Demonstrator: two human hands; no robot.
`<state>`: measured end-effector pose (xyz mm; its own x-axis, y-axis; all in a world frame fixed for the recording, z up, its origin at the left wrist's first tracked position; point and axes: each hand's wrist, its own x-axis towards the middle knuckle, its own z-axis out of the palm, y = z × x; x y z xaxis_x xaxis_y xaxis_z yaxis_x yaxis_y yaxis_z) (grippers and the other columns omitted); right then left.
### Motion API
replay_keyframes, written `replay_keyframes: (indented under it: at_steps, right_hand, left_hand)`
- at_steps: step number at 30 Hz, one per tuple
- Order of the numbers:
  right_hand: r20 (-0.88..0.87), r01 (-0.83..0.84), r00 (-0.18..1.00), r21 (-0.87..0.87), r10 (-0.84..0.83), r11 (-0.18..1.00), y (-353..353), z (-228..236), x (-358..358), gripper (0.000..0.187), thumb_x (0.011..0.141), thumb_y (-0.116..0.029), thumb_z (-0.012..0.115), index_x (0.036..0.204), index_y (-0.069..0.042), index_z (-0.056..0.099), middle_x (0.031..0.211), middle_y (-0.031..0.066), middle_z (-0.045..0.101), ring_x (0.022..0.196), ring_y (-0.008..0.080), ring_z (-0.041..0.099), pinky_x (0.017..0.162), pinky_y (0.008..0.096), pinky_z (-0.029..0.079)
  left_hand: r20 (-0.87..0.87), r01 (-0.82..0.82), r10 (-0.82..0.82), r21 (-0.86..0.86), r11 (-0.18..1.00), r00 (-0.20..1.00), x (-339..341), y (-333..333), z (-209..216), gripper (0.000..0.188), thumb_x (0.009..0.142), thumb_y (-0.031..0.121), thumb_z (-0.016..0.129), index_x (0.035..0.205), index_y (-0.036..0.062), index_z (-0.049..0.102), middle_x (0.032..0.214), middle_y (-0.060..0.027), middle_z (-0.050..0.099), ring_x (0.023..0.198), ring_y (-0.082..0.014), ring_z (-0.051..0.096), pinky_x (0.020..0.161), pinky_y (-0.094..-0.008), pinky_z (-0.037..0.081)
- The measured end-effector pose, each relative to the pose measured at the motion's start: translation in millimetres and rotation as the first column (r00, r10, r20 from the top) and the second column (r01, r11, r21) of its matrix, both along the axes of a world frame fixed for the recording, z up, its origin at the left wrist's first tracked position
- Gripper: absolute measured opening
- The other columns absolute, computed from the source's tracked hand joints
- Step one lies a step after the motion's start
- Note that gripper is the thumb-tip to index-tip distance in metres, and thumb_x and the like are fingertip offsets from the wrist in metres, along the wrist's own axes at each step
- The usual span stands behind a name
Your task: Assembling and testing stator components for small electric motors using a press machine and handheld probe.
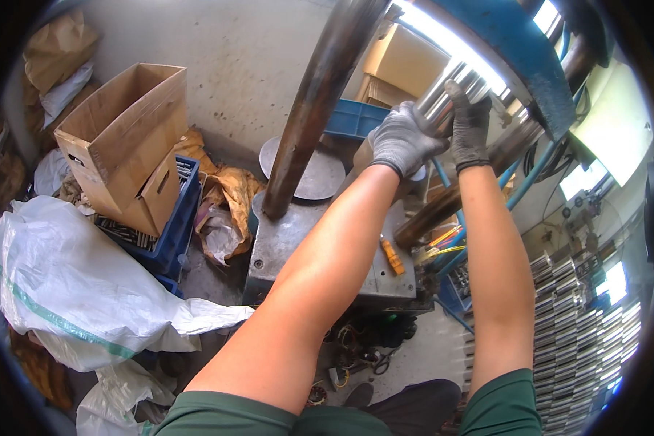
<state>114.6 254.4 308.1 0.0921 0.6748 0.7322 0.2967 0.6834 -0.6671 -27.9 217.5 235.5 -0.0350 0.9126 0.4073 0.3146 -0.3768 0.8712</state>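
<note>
My arms reach up and forward between the dark steel columns of a machine. My left hand, in a pale grey knit glove, is closed around the lower left side of a shiny metal cylinder. My right hand, in a darker glove, grips the cylinder's right side with the thumb raised. The cylinder is tilted, and my gloves hide part of it. Just above hangs the machine's blue head. Below my hands is the grey metal machine bed, where an orange-handled tool lies.
A steel column stands left of my arms. Farther left, a cardboard box sits on a blue crate of metal pieces, beside a white sack. Stacked shiny metal tubes fill the lower right.
</note>
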Motion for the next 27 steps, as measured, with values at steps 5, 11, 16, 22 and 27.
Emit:
replay_keyframes:
  at_steps: [5, 11, 16, 22, 27]
  right_hand:
    - [0.002, -0.016, 1.0, -0.083, 0.016, 0.996, -4.1, 6.9, -4.3, 0.086, 0.082, -0.035, 0.094, 0.146, 0.001, 0.048, 0.131, 0.0152, 0.065, 0.119, 0.0259, 0.065, 0.102, 0.0421, 0.058]
    - [-0.064, -0.011, 0.998, -0.02, 0.01, 1.0, -0.5, -2.0, -5.7, 0.08, 0.084, -0.029, 0.094, 0.144, 0.0, 0.05, 0.13, 0.014, 0.065, 0.118, 0.0257, 0.065, 0.107, 0.0404, 0.055]
    - [0.017, 0.085, 0.996, -0.027, -0.085, 0.996, 5.9, 1.6, -0.9, 0.083, 0.083, -0.032, 0.094, 0.144, 0.002, 0.049, 0.129, 0.0153, 0.065, 0.112, 0.0251, 0.067, 0.102, 0.0413, 0.057]
    - [0.002, 0.037, 0.999, -0.104, -0.037, 0.994, 2.5, 7.9, -1.8, 0.086, 0.081, -0.036, 0.093, 0.144, 0.002, 0.049, 0.127, 0.0151, 0.065, 0.11, 0.0262, 0.068, 0.102, 0.043, 0.057]
    - [-0.137, -0.026, 0.99, 0.023, 0.029, 0.999, -5.5, 1.2, -5.1, 0.084, 0.081, -0.034, 0.093, 0.146, -0.002, 0.049, 0.131, 0.0134, 0.063, 0.118, 0.0255, 0.064, 0.107, 0.0427, 0.054]
  left_hand:
    - [-0.004, 0.056, -0.057, -0.058, 0.997, 0.998, -1.7, 2.4, 1.5, 0.1, 0.068, 0.061, 0.091, 0.144, 0.006, 0.057, 0.139, -0.0224, 0.068, 0.132, -0.0365, 0.068, 0.113, -0.0459, 0.052]
    - [0.005, -0.005, 0.005, 0.002, 1.0, 1.0, 0.2, 1.6, -0.8, 0.104, 0.065, 0.065, 0.091, 0.144, 0.0054, 0.057, 0.137, -0.0213, 0.069, 0.13, -0.0354, 0.07, 0.112, -0.0457, 0.053]
    - [0.013, -0.006, 0.006, 0.007, 1.0, 1.0, 1.1, 2.2, -1.4, 0.102, 0.065, 0.064, 0.092, 0.141, 0.0046, 0.058, 0.135, -0.0213, 0.07, 0.128, -0.0353, 0.07, 0.111, -0.0456, 0.053]
    - [0.022, -0.002, 0.002, 0.007, 1.0, 1.0, 1.1, 2.2, -2.7, 0.1, 0.066, 0.062, 0.092, 0.142, 0.0059, 0.059, 0.136, -0.0201, 0.07, 0.128, -0.0347, 0.07, 0.111, -0.0452, 0.054]
    - [0.069, 0.028, -0.03, 0.036, 0.999, 0.997, 0.7, 3.5, -5.1, 0.1, 0.066, 0.061, 0.092, 0.143, 0.007, 0.059, 0.138, -0.0194, 0.069, 0.13, -0.0341, 0.069, 0.112, -0.0453, 0.052]
